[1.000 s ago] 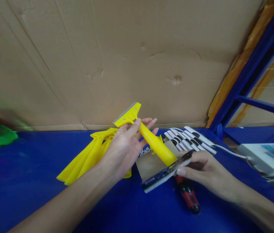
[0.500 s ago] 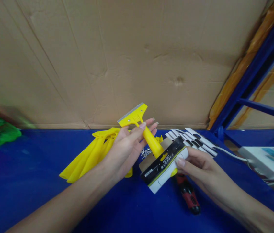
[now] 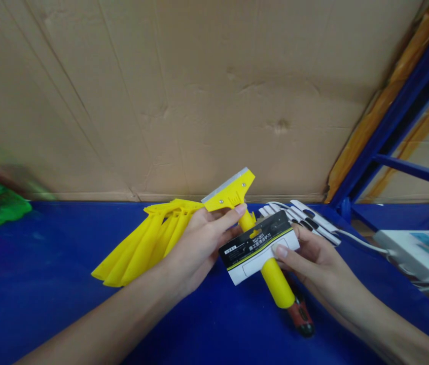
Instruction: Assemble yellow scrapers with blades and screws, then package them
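Above the table, the left hand pinches the yellow scraper while the right hand clasps the TGJ-001 card, apparently around the handle: likely a fitting step, next calling for steady alignment.

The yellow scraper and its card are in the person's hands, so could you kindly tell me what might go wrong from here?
The left hand grips the yellow scraper just below its metal edge, so a slip could cut a finger. The right hand pinches the printed card around the handle; hard pushing might crease it. The handle's end overlaps the red-and-black tool in view, so lowering it might knock that tool.
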`<state>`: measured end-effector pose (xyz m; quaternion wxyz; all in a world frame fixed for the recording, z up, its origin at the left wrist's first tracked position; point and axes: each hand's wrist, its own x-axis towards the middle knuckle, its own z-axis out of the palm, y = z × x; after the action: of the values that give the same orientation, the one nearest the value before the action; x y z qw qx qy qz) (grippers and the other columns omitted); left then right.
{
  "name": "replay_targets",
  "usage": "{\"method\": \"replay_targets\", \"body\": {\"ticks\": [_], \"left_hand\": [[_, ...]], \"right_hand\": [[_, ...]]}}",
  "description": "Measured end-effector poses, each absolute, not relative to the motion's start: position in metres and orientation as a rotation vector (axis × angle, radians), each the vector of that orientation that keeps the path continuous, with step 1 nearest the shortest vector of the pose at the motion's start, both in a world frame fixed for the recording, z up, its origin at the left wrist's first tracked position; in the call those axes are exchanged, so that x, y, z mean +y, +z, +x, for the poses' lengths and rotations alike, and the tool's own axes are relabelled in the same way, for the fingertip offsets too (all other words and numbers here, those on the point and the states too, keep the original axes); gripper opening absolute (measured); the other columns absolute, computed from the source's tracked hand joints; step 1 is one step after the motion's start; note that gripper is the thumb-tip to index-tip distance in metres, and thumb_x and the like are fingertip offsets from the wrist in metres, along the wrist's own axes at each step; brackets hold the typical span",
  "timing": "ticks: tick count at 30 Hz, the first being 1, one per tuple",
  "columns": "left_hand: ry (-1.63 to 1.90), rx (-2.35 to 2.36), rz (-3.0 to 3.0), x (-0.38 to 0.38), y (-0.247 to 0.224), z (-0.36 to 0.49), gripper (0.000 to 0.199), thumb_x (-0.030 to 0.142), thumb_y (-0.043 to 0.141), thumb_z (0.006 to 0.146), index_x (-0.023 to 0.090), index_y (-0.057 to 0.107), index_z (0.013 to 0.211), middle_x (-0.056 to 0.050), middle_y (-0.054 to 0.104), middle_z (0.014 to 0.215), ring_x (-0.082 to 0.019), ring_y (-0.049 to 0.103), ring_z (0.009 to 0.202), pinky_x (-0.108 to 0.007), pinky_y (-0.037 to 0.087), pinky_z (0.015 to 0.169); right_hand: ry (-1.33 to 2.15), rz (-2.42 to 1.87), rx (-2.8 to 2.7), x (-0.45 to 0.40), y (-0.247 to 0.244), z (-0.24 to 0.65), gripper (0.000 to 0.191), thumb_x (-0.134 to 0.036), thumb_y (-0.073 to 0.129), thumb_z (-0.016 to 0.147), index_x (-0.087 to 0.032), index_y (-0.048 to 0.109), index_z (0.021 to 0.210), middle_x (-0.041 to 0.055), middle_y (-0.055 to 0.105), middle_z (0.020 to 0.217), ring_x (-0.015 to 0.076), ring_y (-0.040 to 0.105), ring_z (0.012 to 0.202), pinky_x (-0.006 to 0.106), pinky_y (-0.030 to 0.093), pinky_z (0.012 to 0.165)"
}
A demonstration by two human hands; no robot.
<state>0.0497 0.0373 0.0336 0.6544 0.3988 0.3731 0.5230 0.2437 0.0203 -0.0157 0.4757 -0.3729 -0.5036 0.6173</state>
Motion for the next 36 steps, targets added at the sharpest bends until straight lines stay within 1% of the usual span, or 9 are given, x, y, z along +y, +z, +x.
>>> {"method": "replay_targets", "body": {"ticks": [7, 13, 16, 19, 22, 25, 28, 31, 36], "left_hand": [[1.211, 0.986, 1.013, 0.04, 0.036, 0.046, 0.031, 0.019, 0.093, 0.071, 0.016, 0.077, 0.098, -0.008, 0.083, 0.097, -0.02, 0.076, 0.081, -0.026, 0.059, 0.073], [1.005, 0.888, 1.072, 0.044, 0.035, 0.039, 0.02, 0.029, 0.091, 0.074, 0.016, 0.083, 0.087, -0.008, 0.082, 0.081, -0.019, 0.074, 0.072, -0.024, 0.056, 0.065], [0.903, 0.901, 1.044, 0.044, 0.036, 0.037, 0.026, 0.04, 0.086, 0.081, 0.015, 0.083, 0.083, -0.009, 0.081, 0.077, -0.018, 0.073, 0.068, -0.023, 0.055, 0.063], [0.911, 0.832, 0.905, 0.042, 0.038, 0.038, 0.043, 0.054, 0.068, 0.094, 0.014, 0.081, 0.102, -0.014, 0.082, 0.099, -0.023, 0.076, 0.088, -0.028, 0.058, 0.075], [1.025, 0.689, 0.799, 0.037, 0.036, 0.041, 0.057, 0.063, 0.066, 0.092, 0.019, 0.068, 0.129, -0.016, 0.074, 0.131, -0.033, 0.071, 0.116, -0.041, 0.06, 0.088], [0.973, 0.625, 0.888, 0.029, 0.029, 0.045, 0.065, 0.047, 0.082, 0.085, 0.022, 0.056, 0.138, -0.017, 0.071, 0.133, -0.035, 0.07, 0.117, -0.047, 0.059, 0.093], [0.909, 0.714, 0.969, 0.02, 0.024, 0.045, 0.078, 0.02, 0.087, 0.081, 0.022, 0.044, 0.145, -0.01, 0.078, 0.102, -0.025, 0.075, 0.097, -0.04, 0.06, 0.089], [0.911, 0.758, 0.99, 0.017, 0.024, 0.041, 0.09, 0.011, 0.085, 0.081, 0.023, 0.032, 0.152, -0.001, 0.076, 0.082, -0.019, 0.076, 0.081, -0.037, 0.061, 0.084], [0.963, 0.809, 1.004, 0.018, 0.026, 0.036, 0.07, 0.016, 0.088, 0.078, 0.021, 0.046, 0.135, -0.003, 0.075, 0.102, -0.018, 0.075, 0.097, -0.035, 0.058, 0.095]], "right_hand": [[1.49, -0.946, -1.185, 0.019, -0.01, 0.238, 0.032, -0.042, 0.091, 0.075, -0.022, 0.067, 0.082, 0.002, 0.079, 0.088, 0.0176, 0.073, 0.075, 0.031, 0.061, 0.072], [1.444, -0.932, -1.157, 0.019, -0.006, 0.236, 0.034, -0.041, 0.093, 0.072, -0.022, 0.065, 0.076, 0.0019, 0.079, 0.084, 0.0182, 0.073, 0.073, 0.032, 0.061, 0.07], [1.415, -0.915, -1.132, 0.019, -0.003, 0.234, 0.035, -0.038, 0.094, 0.071, -0.022, 0.063, 0.072, 0.0009, 0.079, 0.081, 0.018, 0.074, 0.073, 0.032, 0.061, 0.071], [1.379, -0.907, -1.09, 0.021, 0.001, 0.233, 0.032, -0.036, 0.094, 0.071, -0.023, 0.065, 0.074, 0.0004, 0.078, 0.08, 0.0177, 0.073, 0.074, 0.032, 0.061, 0.074], [1.365, -0.875, -0.999, 0.026, 0.006, 0.231, 0.027, -0.034, 0.093, 0.072, -0.023, 0.069, 0.077, 0.0016, 0.079, 0.086, 0.0196, 0.074, 0.08, 0.034, 0.062, 0.078], [1.34, -0.863, -0.934, 0.033, 0.013, 0.229, 0.024, -0.033, 0.093, 0.072, -0.024, 0.073, 0.081, 0.0029, 0.081, 0.094, 0.0225, 0.076, 0.089, 0.038, 0.063, 0.085], [1.278, -0.858, -0.926, 0.039, 0.02, 0.227, 0.023, -0.033, 0.092, 0.073, -0.025, 0.073, 0.082, 0.0029, 0.082, 0.099, 0.0234, 0.077, 0.094, 0.04, 0.062, 0.091], [1.241, -0.855, -0.918, 0.046, 0.028, 0.226, 0.022, -0.032, 0.092, 0.073, -0.026, 0.072, 0.08, 0.0018, 0.082, 0.1, 0.023, 0.077, 0.097, 0.04, 0.063, 0.092], [1.167, -0.786, -0.903, 0.05, 0.03, 0.216, 0.023, -0.028, 0.093, 0.071, -0.024, 0.07, 0.073, 0.0008, 0.082, 0.091, 0.0239, 0.079, 0.091, 0.043, 0.065, 0.09]]}}
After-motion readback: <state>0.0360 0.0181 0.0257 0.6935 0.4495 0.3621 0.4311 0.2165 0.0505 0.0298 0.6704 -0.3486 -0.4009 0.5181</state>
